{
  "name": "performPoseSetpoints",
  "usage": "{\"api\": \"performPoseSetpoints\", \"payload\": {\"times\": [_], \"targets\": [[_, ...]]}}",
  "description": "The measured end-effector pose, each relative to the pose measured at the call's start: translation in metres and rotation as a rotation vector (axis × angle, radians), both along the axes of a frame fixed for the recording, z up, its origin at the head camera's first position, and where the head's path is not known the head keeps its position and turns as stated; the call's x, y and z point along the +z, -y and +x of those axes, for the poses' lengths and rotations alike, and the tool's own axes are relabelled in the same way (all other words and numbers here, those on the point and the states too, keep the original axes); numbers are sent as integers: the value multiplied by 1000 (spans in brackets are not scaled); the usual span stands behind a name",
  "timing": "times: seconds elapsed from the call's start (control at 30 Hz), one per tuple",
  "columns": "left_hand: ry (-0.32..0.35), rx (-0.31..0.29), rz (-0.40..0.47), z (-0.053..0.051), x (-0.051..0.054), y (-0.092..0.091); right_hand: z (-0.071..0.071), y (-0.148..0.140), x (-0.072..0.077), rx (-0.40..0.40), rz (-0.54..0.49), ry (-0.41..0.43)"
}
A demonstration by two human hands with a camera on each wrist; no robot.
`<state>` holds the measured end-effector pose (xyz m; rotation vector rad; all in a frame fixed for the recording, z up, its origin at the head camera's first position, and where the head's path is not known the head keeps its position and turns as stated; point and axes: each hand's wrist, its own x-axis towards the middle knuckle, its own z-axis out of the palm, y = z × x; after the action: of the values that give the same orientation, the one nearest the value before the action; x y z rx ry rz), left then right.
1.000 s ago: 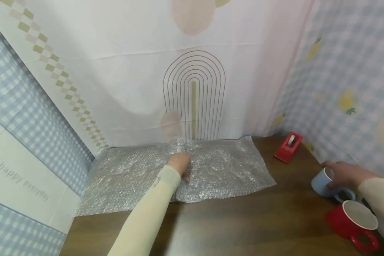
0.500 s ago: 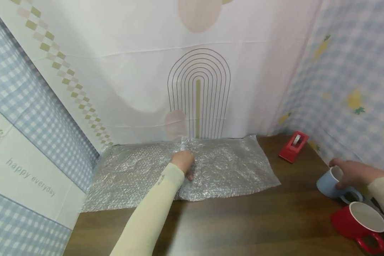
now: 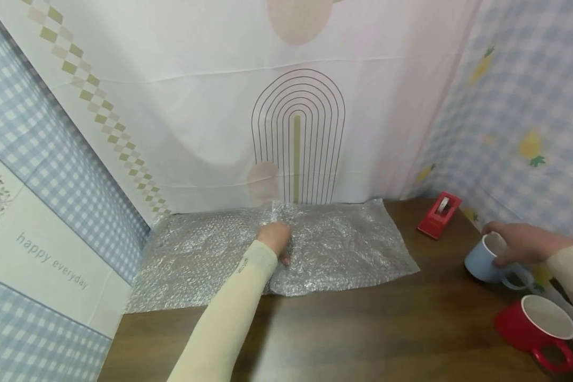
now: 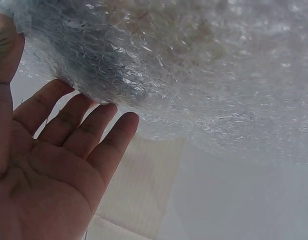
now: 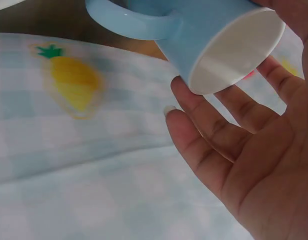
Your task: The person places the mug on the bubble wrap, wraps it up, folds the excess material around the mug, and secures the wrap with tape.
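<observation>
Right hand (image 3: 525, 243) is gripping blue mug (image 3: 479, 263), frame right
Left hand (image 3: 274, 239) is touching bubble wrap (image 3: 344, 257) mid-frame, fingers lying relaxed; red mug (image 3: 518, 326) is standing lower right

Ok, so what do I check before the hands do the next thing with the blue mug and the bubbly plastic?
1. Right hand on the blue mug: ok, it holds it near the rim.
2. Blue mug lifted off the table: cannot tell.
3. Left hand touching the bubble wrap: ok.
4. Bubble wrap spread out: ok.
5. Blue mug over the wrap: not ok, it's off to the right.
6. Red mug away from the wrap: ok.
</observation>
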<state>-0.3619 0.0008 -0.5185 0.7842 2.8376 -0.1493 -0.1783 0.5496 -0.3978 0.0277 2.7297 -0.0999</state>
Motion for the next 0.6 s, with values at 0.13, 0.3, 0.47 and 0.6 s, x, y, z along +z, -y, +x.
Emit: {"api": "performPoseSetpoints", "payload": {"times": [0.13,0.3,0.47,0.6], "targets": [[8,12,13,14,16,1,-7,27,18,98,-5,-103],[2,24,36,23,27,3,-26,72,32,163,-32,-207],[5,3,62,12,14,4,-50,124,34,234,-85,-263],[5,-18,86,-12,-17,5,-69,165,31,253,-143,-251]]}}
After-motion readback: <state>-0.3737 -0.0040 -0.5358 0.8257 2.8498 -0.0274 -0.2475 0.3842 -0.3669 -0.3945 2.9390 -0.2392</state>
